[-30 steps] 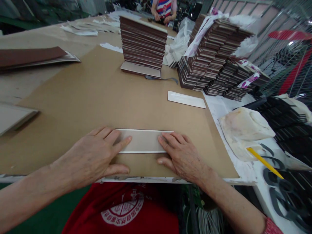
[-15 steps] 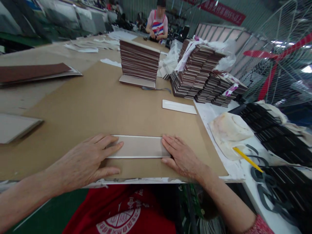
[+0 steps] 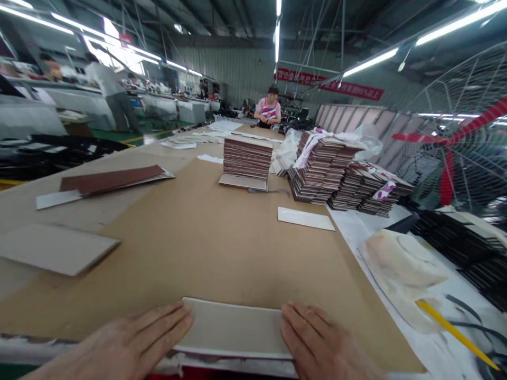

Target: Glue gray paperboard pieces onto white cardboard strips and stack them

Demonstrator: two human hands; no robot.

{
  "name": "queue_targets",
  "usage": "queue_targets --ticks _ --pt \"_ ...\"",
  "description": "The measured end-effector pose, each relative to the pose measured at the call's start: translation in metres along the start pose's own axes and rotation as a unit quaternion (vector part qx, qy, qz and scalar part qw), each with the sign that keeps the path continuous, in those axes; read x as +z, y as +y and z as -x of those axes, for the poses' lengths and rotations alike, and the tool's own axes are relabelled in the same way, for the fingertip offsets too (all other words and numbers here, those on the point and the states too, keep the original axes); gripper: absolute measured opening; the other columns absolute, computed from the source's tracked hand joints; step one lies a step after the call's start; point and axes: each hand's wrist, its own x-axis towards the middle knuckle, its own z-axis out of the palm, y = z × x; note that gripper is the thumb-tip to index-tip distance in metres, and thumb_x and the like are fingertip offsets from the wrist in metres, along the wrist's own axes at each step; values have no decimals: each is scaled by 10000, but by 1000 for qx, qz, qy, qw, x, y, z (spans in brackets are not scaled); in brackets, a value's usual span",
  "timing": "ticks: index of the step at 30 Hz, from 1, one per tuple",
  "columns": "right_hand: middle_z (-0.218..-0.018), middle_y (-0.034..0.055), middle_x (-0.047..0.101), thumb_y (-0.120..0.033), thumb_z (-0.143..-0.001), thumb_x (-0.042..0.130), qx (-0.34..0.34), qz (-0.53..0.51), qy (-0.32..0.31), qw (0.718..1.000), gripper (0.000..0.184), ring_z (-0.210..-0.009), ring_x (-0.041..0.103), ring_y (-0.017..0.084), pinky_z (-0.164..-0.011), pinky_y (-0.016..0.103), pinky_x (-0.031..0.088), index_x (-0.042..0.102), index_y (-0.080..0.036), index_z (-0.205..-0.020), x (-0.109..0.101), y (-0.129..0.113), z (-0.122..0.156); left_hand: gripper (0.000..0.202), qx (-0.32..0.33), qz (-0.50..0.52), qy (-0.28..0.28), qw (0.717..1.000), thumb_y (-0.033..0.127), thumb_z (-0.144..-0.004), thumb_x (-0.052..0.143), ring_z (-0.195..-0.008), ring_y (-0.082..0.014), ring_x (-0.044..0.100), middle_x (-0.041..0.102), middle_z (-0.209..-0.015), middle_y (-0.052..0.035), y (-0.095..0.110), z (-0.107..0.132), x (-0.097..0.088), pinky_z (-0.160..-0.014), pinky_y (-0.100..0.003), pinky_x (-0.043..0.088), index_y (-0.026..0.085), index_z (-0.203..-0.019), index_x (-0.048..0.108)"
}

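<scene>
A pale grey flat board strip [image 3: 235,328] lies lengthwise across the brown sheet at the table's front edge. On its left end rest the stretched fingertips of my left hand [image 3: 138,338], the fingers laid flat. The fingers of my right hand [image 3: 317,338] lie extended over the strip's right end. Both thumbs are hidden or out of frame. Farther off, a similar white strip [image 3: 306,218] lies alone to the right, and a tall stack of brown-edged boards [image 3: 247,158] stands on the sheet.
Bundled board stacks [image 3: 325,169] stand at the right. Larger grey boards [image 3: 59,248] and brown sheets [image 3: 114,179] lie at left. A yellow tool [image 3: 455,332] sits on the right side by a stained cloth-like piece [image 3: 400,264]. A caged fan [image 3: 447,140] and a person [image 3: 268,110] are beyond.
The view has tilted up, so the hands and strip sit lower in frame. My left fingers, earlier spread with the thumb out, now lie closer together on the strip.
</scene>
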Motion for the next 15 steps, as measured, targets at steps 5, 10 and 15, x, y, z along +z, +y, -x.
queue_targets --ticks 5,10,15 --pt "-1255 143 715 -116 -908 474 3 -3 -10 1000 424 -1104 691 297 -937 452 572 638 -169 -1296 -33 72 -66 834 -13 -3 -47 999 84 -810 459 -1028 -233 745 671 -1366 -8 -70 -57 -37 -818 -337 617 404 -1569 326" --pt "-1248 158 699 -177 -1026 424 72 52 -16 996 308 -1121 658 288 -958 419 536 626 -156 -1257 5 176 -158 638 -102 -49 -55 992 46 -882 366 -1141 -278 702 636 -1406 -104 -168 -182 -52 -907 -417 573 289 -1442 552" --pt "-1404 184 587 -158 -1056 325 183 46 -79 979 403 -1231 601 274 -974 354 495 485 -149 -1426 58 254 -233 480 -144 -3 17 989 179 -963 351 -1265 -284 618 648 -1391 -94 -252 -286 -6 -1078 -429 479 230 -1354 625"
